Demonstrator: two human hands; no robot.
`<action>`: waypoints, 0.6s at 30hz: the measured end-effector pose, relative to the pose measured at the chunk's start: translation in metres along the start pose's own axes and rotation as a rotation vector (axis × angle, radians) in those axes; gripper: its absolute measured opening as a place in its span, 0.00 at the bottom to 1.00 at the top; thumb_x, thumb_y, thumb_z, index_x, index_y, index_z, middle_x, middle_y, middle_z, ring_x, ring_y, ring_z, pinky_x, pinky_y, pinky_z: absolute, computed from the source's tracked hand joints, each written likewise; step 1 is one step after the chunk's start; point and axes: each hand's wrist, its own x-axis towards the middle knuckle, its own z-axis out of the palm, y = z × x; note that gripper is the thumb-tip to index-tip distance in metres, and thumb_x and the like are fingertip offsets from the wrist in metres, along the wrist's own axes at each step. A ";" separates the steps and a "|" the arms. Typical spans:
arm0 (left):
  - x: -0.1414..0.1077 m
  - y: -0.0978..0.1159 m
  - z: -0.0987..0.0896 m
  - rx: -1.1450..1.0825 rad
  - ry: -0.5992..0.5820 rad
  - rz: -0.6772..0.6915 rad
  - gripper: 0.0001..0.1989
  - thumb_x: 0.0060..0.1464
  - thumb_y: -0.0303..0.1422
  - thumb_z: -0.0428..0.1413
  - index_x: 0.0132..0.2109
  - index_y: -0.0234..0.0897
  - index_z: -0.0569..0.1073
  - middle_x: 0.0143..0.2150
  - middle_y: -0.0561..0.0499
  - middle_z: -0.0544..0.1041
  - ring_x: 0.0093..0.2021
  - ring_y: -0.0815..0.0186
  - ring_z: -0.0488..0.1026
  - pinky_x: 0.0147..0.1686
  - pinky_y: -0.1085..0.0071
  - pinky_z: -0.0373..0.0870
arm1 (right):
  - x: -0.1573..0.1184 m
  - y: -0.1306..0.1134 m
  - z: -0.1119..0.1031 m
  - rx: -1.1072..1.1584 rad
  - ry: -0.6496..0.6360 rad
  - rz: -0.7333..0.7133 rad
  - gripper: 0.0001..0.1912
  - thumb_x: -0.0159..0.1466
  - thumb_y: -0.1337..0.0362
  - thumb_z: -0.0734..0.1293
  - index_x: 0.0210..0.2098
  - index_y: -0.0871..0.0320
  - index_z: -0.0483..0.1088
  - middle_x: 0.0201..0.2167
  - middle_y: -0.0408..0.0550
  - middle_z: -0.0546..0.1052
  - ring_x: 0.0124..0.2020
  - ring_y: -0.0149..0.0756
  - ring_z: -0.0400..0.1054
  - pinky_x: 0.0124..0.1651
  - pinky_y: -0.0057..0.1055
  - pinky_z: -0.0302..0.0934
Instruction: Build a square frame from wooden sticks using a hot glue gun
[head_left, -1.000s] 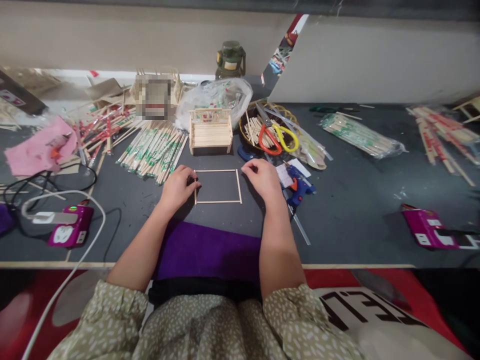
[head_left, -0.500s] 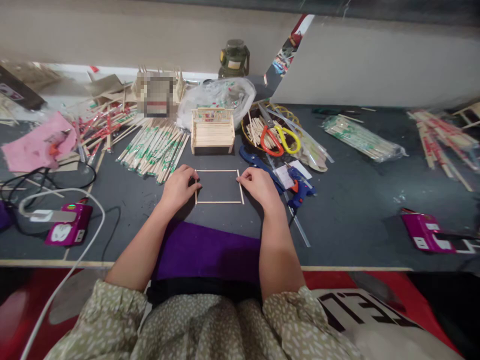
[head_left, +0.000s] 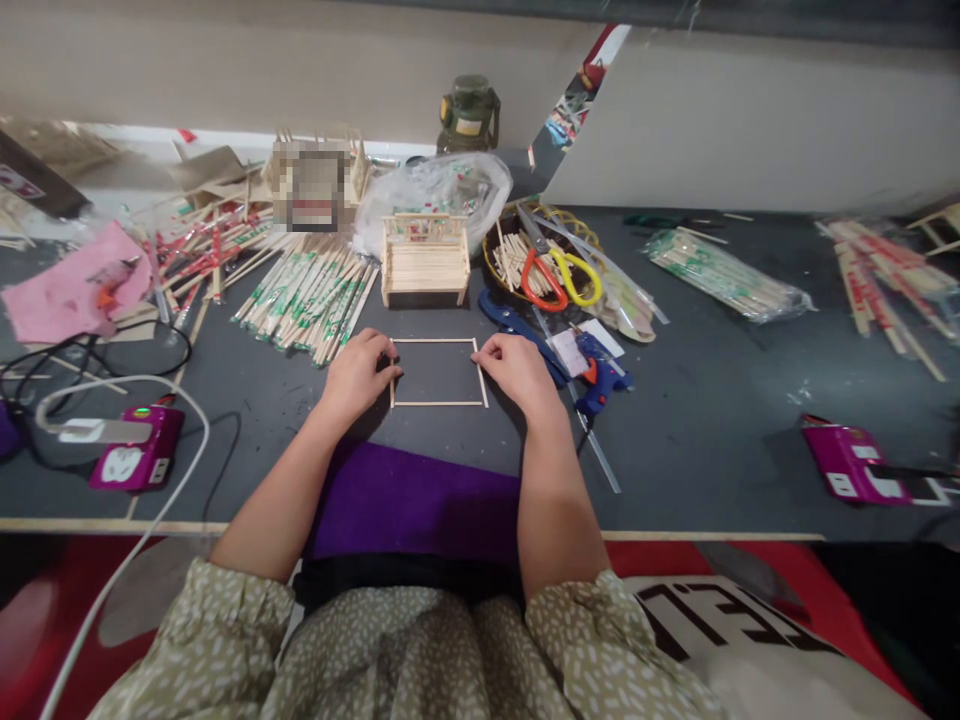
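Note:
Four thin wooden sticks form a rectangle on the dark table, with the top stick [head_left: 435,341] and bottom stick [head_left: 439,404] lying crosswise. My left hand [head_left: 361,372] pinches the left upright stick [head_left: 392,392] near its upper half. At the other side, my right hand [head_left: 513,368] has thumb and fingertips closed on the right upright stick [head_left: 482,382] near its top. Just behind the rectangle stands a small wooden bench model [head_left: 425,268]. A purple cloth [head_left: 420,500] lies in front, between my forearms.
Wrapped chopsticks [head_left: 311,300] lie at the left. Behind my right hand are a basket [head_left: 491,262] of short sticks, orange scissors [head_left: 544,282] and a blue glue gun [head_left: 598,375]. Purple power boxes [head_left: 139,450] and white cable flank the left; another box [head_left: 847,460] sits right.

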 end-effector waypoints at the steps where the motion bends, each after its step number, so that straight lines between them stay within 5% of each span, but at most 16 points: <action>1: 0.000 0.000 0.000 0.000 0.002 0.002 0.07 0.52 0.26 0.62 0.35 0.37 0.71 0.41 0.50 0.72 0.39 0.64 0.71 0.39 0.68 0.67 | 0.000 0.000 0.000 0.000 0.001 -0.002 0.08 0.61 0.65 0.69 0.25 0.57 0.72 0.28 0.48 0.78 0.32 0.38 0.70 0.36 0.31 0.54; 18: 0.000 -0.002 0.001 0.008 0.014 0.024 0.06 0.52 0.27 0.62 0.35 0.38 0.71 0.41 0.49 0.72 0.42 0.62 0.71 0.43 0.66 0.68 | 0.002 0.004 0.004 0.019 0.015 -0.042 0.09 0.61 0.65 0.69 0.24 0.56 0.70 0.26 0.46 0.77 0.30 0.37 0.68 0.35 0.32 0.55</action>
